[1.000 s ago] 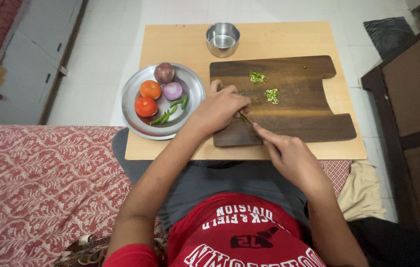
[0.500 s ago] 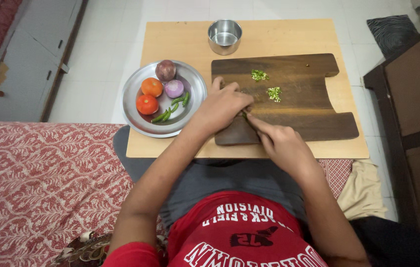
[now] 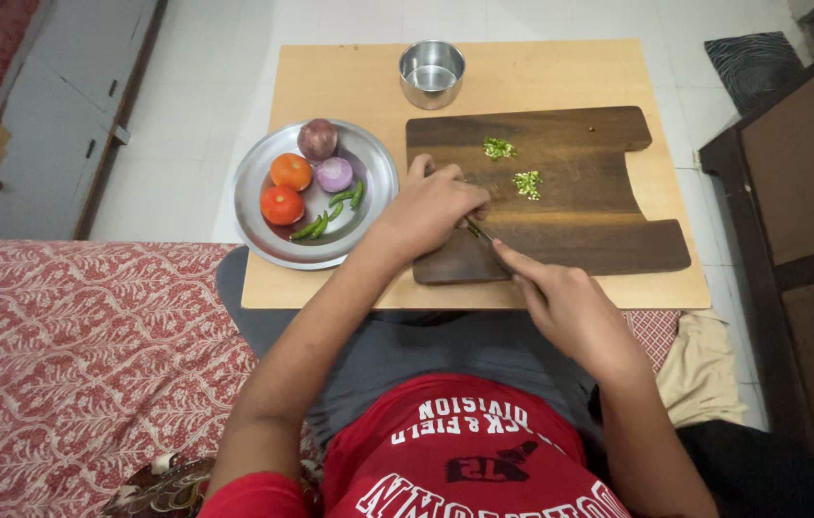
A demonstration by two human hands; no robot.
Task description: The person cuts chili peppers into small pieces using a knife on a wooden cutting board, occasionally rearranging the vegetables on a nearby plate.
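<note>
We sit at a low wooden table [image 3: 349, 77] with a dark cutting board [image 3: 570, 230] on it. Our left hand [image 3: 426, 206] is curled down on something we cannot see. Our right hand [image 3: 565, 302] is closed around a knife [image 3: 480, 232]. Its blade slants up and left toward the left fingers, mostly hidden. Chopped green bits [image 3: 526, 183] lie just beyond on the board.

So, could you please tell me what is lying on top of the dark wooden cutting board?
On the cutting board lie two small piles of chopped green chilli. The left hand rests on it, and the right hand holds a knife there. Whatever is under the left hand is covered.
</note>
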